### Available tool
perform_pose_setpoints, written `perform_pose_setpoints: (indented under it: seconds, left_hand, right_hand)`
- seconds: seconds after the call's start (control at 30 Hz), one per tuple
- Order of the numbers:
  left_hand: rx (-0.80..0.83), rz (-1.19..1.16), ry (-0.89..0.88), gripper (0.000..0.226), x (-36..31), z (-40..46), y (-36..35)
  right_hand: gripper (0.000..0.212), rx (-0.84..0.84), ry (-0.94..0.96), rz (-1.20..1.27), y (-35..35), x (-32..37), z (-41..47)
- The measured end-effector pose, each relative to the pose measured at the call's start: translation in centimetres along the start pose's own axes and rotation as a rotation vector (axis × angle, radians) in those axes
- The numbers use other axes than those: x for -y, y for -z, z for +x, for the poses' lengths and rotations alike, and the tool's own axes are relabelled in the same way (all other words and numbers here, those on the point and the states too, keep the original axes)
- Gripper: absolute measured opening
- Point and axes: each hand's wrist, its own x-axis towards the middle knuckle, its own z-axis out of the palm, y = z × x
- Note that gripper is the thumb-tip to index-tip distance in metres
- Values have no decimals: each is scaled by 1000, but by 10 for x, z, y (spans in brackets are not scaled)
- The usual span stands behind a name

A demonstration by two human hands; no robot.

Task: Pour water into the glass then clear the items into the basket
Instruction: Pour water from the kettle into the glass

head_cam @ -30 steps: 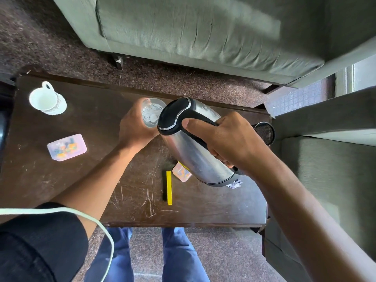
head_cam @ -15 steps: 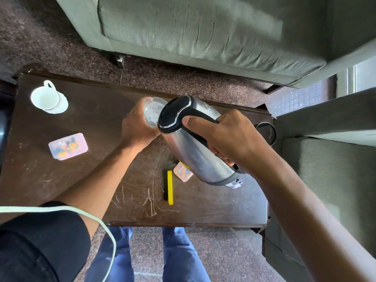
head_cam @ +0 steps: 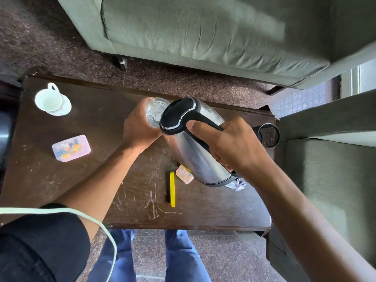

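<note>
A steel kettle (head_cam: 193, 151) with a black lid and handle is tipped toward a clear glass (head_cam: 155, 112) near the table's far edge. My right hand (head_cam: 234, 147) grips the kettle's handle. My left hand (head_cam: 138, 131) wraps around the glass from the near side and holds it on the dark wooden table (head_cam: 97, 180). The kettle's lid end overlaps the glass rim, so the spout is hidden. No basket is in view.
A white cup on a saucer (head_cam: 51, 101) stands at the far left. A pink plastic box (head_cam: 71, 147) lies left of my forearm. A yellow and black bar (head_cam: 172, 189) and a small pink box (head_cam: 184, 175) lie under the kettle. A black mesh holder (head_cam: 268, 135) stands at the right edge.
Both hands, the kettle and the glass keep nearly the same pose; the view has only shifted slightly.
</note>
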Motion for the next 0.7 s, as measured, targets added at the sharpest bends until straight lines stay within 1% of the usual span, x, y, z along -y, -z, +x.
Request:
perform_pose_setpoints:
  seconds: [0.13, 0.37, 0.5, 0.57, 0.7]
  left_hand:
    - [-16, -4, -12, 84, 1, 1, 3]
    - [-48, -9, -19, 89, 2, 5, 7]
    - [-52, -24, 15, 85, 5, 6, 7]
    - [-48, -28, 32, 85, 6, 6, 6]
    - [-34, -32, 67, 92, 10, 5, 6]
  right_hand:
    - [84, -10, 29, 86, -7, -11, 0]
    - [79, -12, 124, 271, -17, -27, -6]
    - [75, 16, 190, 412, -18, -34, -9]
    - [77, 14, 212, 487, -18, -36, -9]
    - [85, -25, 278, 591, -16, -37, -10]
